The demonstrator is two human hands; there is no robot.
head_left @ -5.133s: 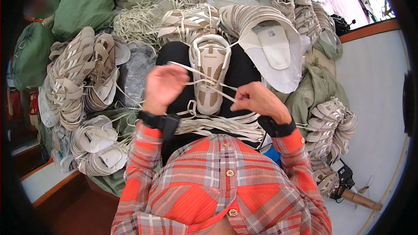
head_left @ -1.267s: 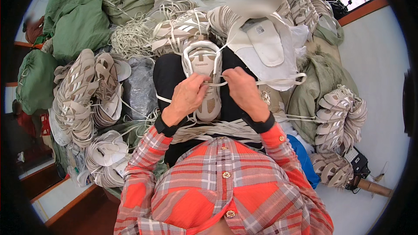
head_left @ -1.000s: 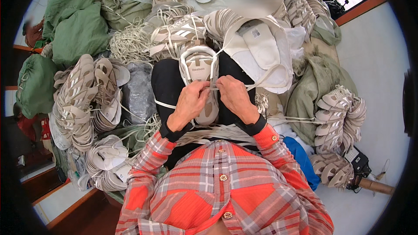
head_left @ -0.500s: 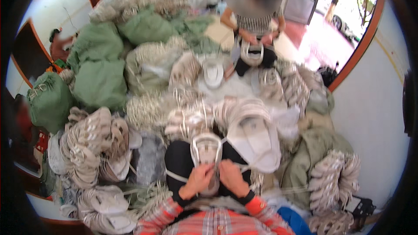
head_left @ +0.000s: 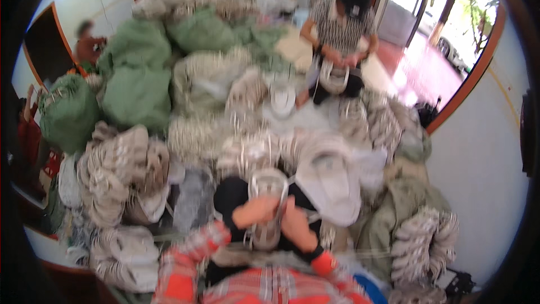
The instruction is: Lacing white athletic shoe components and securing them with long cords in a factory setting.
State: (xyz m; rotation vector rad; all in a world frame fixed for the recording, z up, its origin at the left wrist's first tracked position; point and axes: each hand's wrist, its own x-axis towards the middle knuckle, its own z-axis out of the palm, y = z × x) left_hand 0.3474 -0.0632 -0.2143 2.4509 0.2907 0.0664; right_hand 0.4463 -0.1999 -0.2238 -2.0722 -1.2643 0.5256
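Observation:
A beige and white shoe upper (head_left: 269,183) lies across my lap between my dark-clad knees, its rounded toe pointing away from me. Over its middle my left hand (head_left: 257,212) reaches rightward with bent fingers closed. My right hand (head_left: 296,228) is at the upper's right edge, its fingers pinched together near the left fingertips. The two hands nearly meet, and blur hides what is between the left fingers. Pale laces or strips (head_left: 314,213) run out beside the upper over my knees.
A fanned stack of white-toed uppers (head_left: 329,186) stands just beyond my right knee. Bundled uppers lie left (head_left: 121,169) and right (head_left: 422,242). Green sacks (head_left: 138,93) fill the far left. Across from me a capped person (head_left: 343,28) handles another upper (head_left: 334,76). A doorway opens at the far right.
My left hand has swung rightward across the upper, with its forearm lifted and turned more sideways. My right hand stays at the right edge. The whole view has shifted slightly.

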